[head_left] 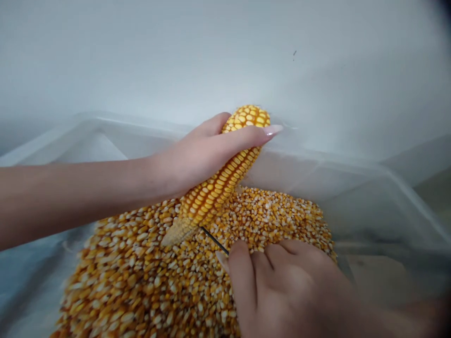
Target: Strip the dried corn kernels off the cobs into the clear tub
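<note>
A clear plastic bin (327,176) fills the lower half of the view, heaped with loose yellow corn kernels (141,286). The heap reaches the bin's far side at about 12 o'clock and spreads down past the bottom of the frame. The bin's pale rim runs from 9 o'clock up across the middle and down to 4 o'clock, and a white surface (225,61) lies beyond it.

A corn cob (218,183) sits at the center, tilted from 1 o'clock down to 7 o'clock, its kernels still on. Its pale lower tip (178,233) rests on or just above the heap. The left hand (200,155) reaches in from 9 o'clock and grips the cob, with its fingers wrapped around it and spaced slightly apart. One long-nailed finger (246,137) lies across the cob.

The right hand (285,286) comes from 5 o'clock, curled at the heap's edge, its fingers close together. A thin black rod (214,240) runs from beside the cob to these fingers; its end is hidden, so I cannot tell whether they pinch it.
</note>
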`<state>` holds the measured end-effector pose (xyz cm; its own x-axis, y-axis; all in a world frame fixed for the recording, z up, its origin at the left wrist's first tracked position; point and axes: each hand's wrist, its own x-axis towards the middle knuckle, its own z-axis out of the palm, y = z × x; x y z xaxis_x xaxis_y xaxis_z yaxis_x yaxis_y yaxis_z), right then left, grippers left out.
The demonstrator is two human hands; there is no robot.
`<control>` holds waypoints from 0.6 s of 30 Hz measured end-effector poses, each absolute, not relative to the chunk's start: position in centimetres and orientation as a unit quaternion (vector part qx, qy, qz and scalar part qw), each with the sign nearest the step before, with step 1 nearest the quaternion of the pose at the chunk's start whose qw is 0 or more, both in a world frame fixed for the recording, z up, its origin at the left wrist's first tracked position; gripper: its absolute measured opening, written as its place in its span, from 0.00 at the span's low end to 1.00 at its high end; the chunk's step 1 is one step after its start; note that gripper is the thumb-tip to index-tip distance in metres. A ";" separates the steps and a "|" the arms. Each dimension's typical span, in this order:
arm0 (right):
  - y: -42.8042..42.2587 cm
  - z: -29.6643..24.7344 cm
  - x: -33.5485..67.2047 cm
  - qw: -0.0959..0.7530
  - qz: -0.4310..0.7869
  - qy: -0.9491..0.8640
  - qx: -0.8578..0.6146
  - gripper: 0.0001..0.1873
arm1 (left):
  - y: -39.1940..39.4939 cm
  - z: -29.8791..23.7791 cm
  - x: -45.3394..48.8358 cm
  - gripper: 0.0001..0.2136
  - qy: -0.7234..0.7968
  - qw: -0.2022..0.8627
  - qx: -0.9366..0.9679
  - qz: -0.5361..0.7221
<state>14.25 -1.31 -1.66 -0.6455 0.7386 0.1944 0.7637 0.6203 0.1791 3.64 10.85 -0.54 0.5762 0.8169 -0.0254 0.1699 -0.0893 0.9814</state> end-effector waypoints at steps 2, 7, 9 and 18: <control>-1.5 -1.8 14.6 0.115 -0.172 -0.892 -0.403 0.18 | 10.8 -0.5 3.6 0.16 0.365 0.567 0.682 0.283; 0.6 -1.4 16.6 0.017 -0.073 -0.949 -0.307 0.06 | 11.1 -0.9 3.3 0.15 0.345 0.556 0.702 0.283; 2.0 -0.8 17.2 -0.014 -0.037 -0.955 -0.295 0.03 | 11.2 -1.0 3.3 0.15 0.343 0.535 0.717 0.285; 3.6 -0.6 17.8 -0.025 0.002 -0.942 -0.334 0.06 | 10.8 -0.4 3.8 0.21 0.375 0.486 0.736 0.285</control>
